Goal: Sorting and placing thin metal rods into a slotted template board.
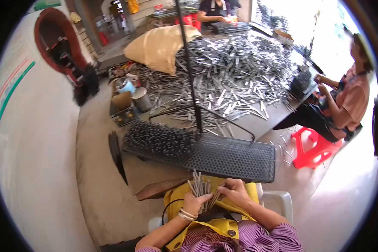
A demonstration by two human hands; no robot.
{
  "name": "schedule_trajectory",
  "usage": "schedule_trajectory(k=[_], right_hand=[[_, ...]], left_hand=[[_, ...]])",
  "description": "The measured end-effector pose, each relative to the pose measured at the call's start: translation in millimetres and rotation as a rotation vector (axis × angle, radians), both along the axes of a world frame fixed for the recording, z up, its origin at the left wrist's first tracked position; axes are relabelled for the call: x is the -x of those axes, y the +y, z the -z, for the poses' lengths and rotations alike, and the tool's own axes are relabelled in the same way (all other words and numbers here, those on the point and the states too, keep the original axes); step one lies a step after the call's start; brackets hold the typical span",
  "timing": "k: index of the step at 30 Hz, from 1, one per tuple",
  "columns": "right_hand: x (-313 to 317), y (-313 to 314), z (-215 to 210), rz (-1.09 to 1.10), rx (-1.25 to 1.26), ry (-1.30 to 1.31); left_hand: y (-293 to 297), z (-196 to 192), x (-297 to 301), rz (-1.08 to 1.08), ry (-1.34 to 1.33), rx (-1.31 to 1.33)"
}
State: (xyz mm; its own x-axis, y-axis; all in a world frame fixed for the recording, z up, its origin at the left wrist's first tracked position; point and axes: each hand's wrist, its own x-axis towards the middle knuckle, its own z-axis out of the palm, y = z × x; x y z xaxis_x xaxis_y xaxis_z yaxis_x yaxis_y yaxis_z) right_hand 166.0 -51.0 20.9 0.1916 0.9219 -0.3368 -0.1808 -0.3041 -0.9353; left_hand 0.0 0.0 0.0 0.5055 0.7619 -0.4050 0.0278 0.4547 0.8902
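Your left hand (194,203) is wrapped around a fanned bundle of slim grey rods (200,185), held above your lap over the yellow apron (172,195). Your right hand (236,193), just beside it, pinches a few more rods (215,198) between thumb and fingers. Just beyond lies the black perforated tray (239,158), its left part crowded with short dark pieces (159,138); loose metal strips (239,63) heap behind.

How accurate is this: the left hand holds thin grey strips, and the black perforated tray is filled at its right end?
The end is wrong: in the head view, the black perforated tray is filled at its left end. The left hand does hold thin grey strips.
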Motion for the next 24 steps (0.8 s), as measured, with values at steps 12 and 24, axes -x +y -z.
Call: schedule_trajectory(k=[12, 24], right_hand=[[-21.1, 19.7, 0.2, 0.062, -0.094, 0.101], [-90.8, 112.1, -13.1, 0.419, -0.457, 0.027]], left_hand=[[15.7, -9.9, -3.9, 0.016, -0.057, 0.021], [31.1, -2.4, -13.5, -0.010, -0.133, 0.124]])
